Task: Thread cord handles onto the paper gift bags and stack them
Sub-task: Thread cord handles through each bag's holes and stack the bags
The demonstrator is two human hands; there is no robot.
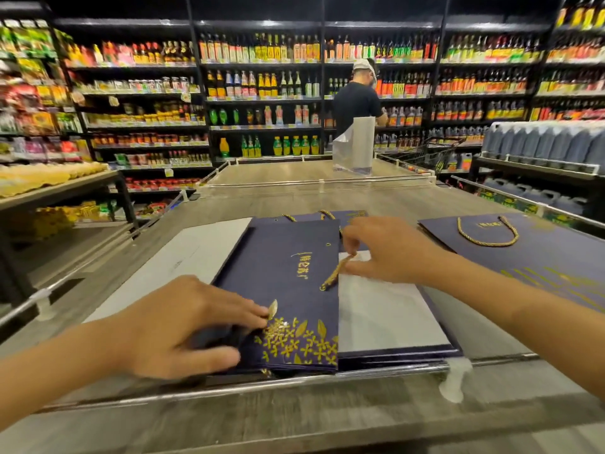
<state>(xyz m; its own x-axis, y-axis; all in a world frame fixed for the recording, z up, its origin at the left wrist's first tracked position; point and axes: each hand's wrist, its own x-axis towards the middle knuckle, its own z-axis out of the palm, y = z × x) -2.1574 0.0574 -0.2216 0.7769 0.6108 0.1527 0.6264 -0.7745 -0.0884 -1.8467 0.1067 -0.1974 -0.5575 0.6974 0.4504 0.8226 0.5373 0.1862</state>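
Note:
A flat navy gift bag (291, 290) with gold flowers and gold lettering lies in front of me on the wooden counter (376, 198). My left hand (183, 322) grips its lower left corner, thumb underneath. My right hand (389, 250) pinches a gold cord (335, 273) that trails over the bag's right edge. A white sheet (386, 312) lies on more navy bags beside it. Another navy bag (537, 253) with a gold cord handle (491, 237) threaded on lies flat at the right.
A white board (190, 253) lies to the left of the bag. A metal rail (294, 381) runs along the counter's near edge. A white upright bag (355, 145) stands at the far end, with a person (355, 99) behind it. Shelves of bottles surround the area.

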